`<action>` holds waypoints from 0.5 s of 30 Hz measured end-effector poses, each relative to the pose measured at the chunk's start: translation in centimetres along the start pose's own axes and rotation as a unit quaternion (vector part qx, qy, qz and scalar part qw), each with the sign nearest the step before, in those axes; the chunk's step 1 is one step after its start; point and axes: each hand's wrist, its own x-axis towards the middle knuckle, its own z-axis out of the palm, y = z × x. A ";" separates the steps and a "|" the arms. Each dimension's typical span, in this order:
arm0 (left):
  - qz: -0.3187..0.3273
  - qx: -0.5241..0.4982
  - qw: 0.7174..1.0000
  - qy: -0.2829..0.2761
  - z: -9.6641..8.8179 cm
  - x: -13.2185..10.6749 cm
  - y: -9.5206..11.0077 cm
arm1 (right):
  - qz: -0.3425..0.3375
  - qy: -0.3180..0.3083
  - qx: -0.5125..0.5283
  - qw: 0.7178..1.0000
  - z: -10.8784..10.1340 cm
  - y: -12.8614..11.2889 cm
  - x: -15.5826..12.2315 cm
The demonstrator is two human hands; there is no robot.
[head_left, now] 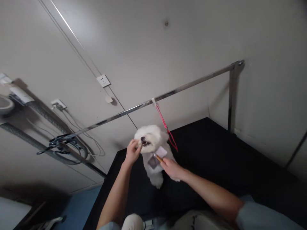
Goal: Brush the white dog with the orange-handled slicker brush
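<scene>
A fluffy white dog (150, 132) sits on the black table (203, 150), facing me with its head raised and mouth partly open. My left hand (132, 152) is closed on the fur at the side of its muzzle, left of the black nose. In my right hand (171, 167) is a slicker brush (161, 152) with a wooden handle, its head against the dog's chest. The fingers wrap round the handle. A greyish patch shows on the chest beside the brush; I cannot tell whether it is fur or part of the brush.
A metal bar (177, 90) spans above the table, with a pink loop leash (163, 119) hanging from it behind the dog. Grey hoses (45, 115) and cables run along the wall at left. Wall sockets (103, 80) sit above the bar.
</scene>
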 end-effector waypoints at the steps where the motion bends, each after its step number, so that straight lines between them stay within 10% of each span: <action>1: 0.024 0.025 0.999 0.015 0.1 1.0 0.4 | -0.015 0.014 0.018 1.000 -0.3 -0.4 0.4; 7: -0.048 -0.125 0.970 -0.203 1.3 7.3 4.9 | 0.084 -0.116 0.116 0.983 -0.7 -1.4 0.2; 11: -0.098 -0.180 0.923 -0.324 4.5 10.1 7.3 | 0.002 0.003 0.161 0.987 -0.8 -2.1 0.0; 15: -0.113 -0.194 0.898 -0.378 7.8 11.6 7.8 | 0.156 -0.043 0.253 0.954 1.1 -2.3 -0.6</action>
